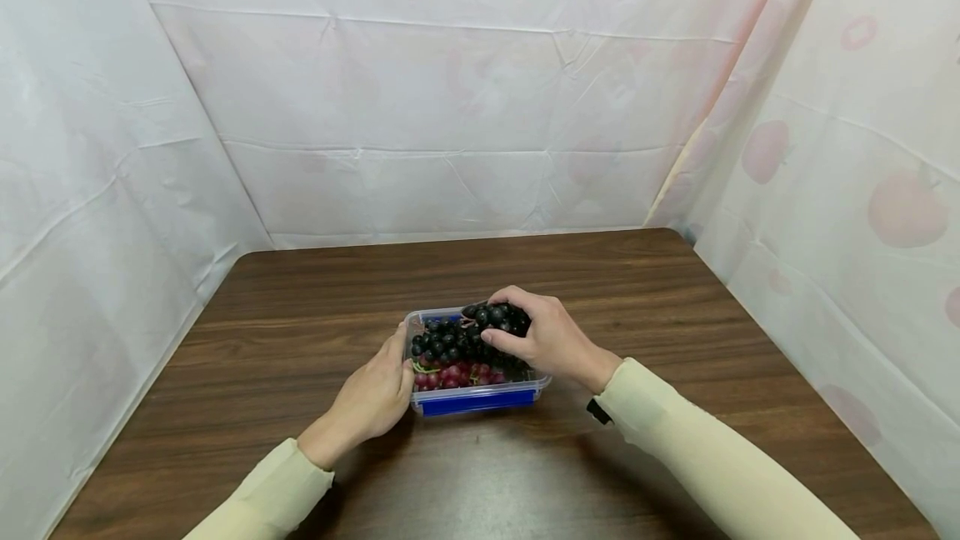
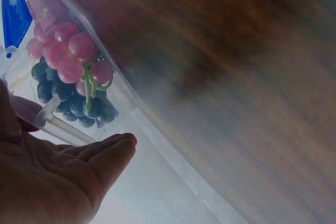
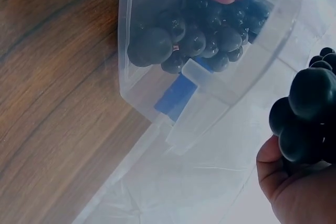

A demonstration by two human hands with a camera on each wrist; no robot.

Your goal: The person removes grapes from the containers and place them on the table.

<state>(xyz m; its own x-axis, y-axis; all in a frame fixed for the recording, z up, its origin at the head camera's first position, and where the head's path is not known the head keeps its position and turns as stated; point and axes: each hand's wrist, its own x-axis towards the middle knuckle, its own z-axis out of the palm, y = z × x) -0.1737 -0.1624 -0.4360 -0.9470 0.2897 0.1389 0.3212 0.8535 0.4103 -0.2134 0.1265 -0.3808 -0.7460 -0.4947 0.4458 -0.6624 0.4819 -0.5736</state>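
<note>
Grapes (image 1: 447, 347) in container (image 1: 477, 401), container on table (image 1: 480, 482)

Tabletop, dark brown wood-grain surface with rounded far corners (image 1: 300, 290); streaked grain runs roughly side to side; a pale, soft sheen (image 1: 480, 473) lies on the near middle.

Rear wall, white creased thin sheeting (image 1: 450, 82); horizontal and vertical fold lines, faint pinkish blotches; lower edge runs along the far side of the tabletop.

Left wall, plain white wrinkled sheeting (image 1: 90, 107); slants along the tabletop's left side.

Right wall, white sheeting with faded pink and red fruit-like prints (image 1: 825, 148); slants along the right side.

Strip, narrow, cream-yellow, upright (image 1: 690, 152); near the rear right corner, pink tint beside its upper part.

Light: pale, diffuse.
</note>
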